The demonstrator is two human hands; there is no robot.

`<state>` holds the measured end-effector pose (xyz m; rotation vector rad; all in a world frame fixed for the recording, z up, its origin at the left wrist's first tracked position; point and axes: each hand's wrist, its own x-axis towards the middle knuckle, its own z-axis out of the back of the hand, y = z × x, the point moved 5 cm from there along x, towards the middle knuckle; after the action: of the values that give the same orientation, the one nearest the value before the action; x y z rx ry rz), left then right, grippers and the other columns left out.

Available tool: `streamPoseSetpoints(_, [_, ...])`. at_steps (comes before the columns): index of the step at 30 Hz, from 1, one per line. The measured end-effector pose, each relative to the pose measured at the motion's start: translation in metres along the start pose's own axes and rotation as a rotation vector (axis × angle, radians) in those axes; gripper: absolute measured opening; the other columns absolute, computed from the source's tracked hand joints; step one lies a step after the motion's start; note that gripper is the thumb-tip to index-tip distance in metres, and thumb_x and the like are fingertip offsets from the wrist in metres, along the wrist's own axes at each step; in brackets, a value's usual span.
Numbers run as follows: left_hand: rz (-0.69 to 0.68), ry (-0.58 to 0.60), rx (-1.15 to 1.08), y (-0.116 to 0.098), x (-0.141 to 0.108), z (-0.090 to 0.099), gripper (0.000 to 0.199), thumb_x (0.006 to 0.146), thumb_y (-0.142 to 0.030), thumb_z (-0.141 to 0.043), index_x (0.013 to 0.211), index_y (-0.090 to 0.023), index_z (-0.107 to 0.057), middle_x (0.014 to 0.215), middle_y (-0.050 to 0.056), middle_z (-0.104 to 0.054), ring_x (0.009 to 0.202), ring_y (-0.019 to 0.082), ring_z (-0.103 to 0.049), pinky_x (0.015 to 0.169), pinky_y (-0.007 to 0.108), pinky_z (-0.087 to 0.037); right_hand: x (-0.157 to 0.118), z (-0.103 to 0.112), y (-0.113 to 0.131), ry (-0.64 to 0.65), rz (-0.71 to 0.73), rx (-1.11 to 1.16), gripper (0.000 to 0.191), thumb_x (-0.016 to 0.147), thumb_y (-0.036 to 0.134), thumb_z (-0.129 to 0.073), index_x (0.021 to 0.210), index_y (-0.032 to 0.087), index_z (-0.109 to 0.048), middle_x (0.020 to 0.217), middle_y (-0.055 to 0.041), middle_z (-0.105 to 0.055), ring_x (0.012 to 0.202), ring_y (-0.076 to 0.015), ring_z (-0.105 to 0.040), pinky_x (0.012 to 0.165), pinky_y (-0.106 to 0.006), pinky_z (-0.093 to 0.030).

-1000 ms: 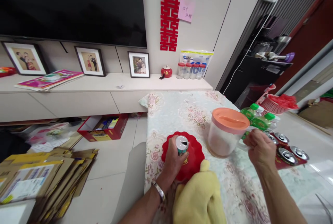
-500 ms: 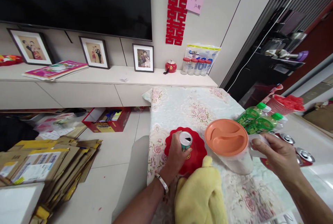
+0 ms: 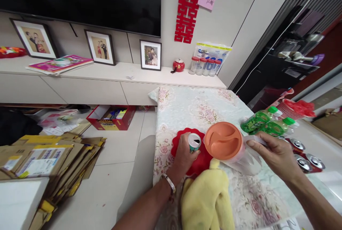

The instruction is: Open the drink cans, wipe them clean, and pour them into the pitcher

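Note:
My left hand (image 3: 184,153) is wrapped round an opened drink can (image 3: 194,141) standing over a red scalloped plate (image 3: 184,133). My right hand (image 3: 275,151) grips the handle of a translucent plastic pitcher (image 3: 249,162) with an orange lid (image 3: 224,141). The pitcher tilts to the left, its lid side close to the can. No liquid can be made out leaving it. A yellow plush cloth item (image 3: 208,198) lies at the near edge, in front of the plate.
Green-capped bottles (image 3: 258,119), a pink basket (image 3: 287,109) and several red cans (image 3: 315,160) stand on the right of the flowered tablecloth (image 3: 184,105). Flattened cardboard (image 3: 50,162) and a red box (image 3: 112,118) lie on the floor at left. Glass jars (image 3: 204,67) line the cabinet.
The pitcher in my right hand has tipped further left, bringing its lid nearer the can. My left hand keeps its hold on the can. The camera view has shifted slightly.

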<state>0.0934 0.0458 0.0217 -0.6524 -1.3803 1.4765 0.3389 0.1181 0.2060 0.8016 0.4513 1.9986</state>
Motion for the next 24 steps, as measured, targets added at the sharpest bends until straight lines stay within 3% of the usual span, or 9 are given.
streamPoseSetpoints(11, [-0.038,-0.008,0.022,-0.004,-0.001,0.001,0.066,0.072,-0.013,-0.075,0.134,-0.021,-0.052,0.13,0.013,-0.061,0.128,0.032,-0.06,0.113,0.052,-0.05,0.009,-0.01,0.013,0.067,0.107,-0.134,0.063,0.084,0.083,-0.059,0.059,0.025,-0.058,0.049,0.0033,-0.045,0.046,-0.0115,-0.04,0.043,-0.027,-0.031])
streamPoseSetpoints(24, [-0.098,0.0,0.05,0.002,-0.003,-0.003,0.071,0.072,-0.005,-0.073,0.137,-0.019,-0.047,0.137,0.016,-0.059,0.135,0.034,-0.057,0.116,0.055,-0.048,0.012,-0.014,0.014,0.115,0.138,-0.172,0.061,0.086,0.079,-0.061,0.062,0.024,-0.059,0.051,0.0038,-0.046,0.047,-0.011,-0.042,0.044,-0.026,-0.034])
